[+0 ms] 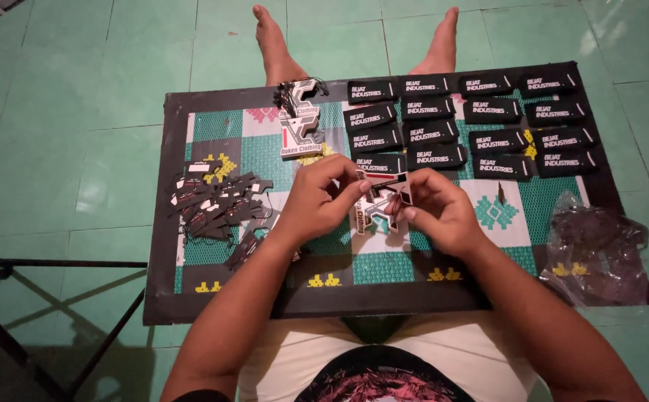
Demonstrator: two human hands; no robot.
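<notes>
Left hand: the left hand [317, 201] is curled over the middle of the board, fingertips pinched on the left edge of a white, black and red die-cut cardboard hang tag [379, 202]
Right hand: the right hand [438, 210] grips the same tag from the right, thumb and forefinger closed on its edge; a thin dark string seems to run between the fingers, too fine to be sure
Tag in hand: held just above the board, near the person, tilted, between both hands at the centre
Board: a dark-rimmed flat board with a green, white and yellow patterned mat [190, 298] lies across the person's lap
Finished pile: a small stack of matching white, black and red tags with black strings [299, 119] sits at the far side, left of centre
Black labels: rows of black rectangular labels with white print [473, 119] fill the far right of the board, laid in neat columns
Loose pieces: a heap of small black tag-shaped pieces [216, 208] lies on the left, just beside the left wrist
Bag: a crumpled clear plastic bag with dark contents [600, 253] rests at the near right edge
Floor: green tiled floor [56, 112], the person's bare feet stretched out beyond the board
</notes>
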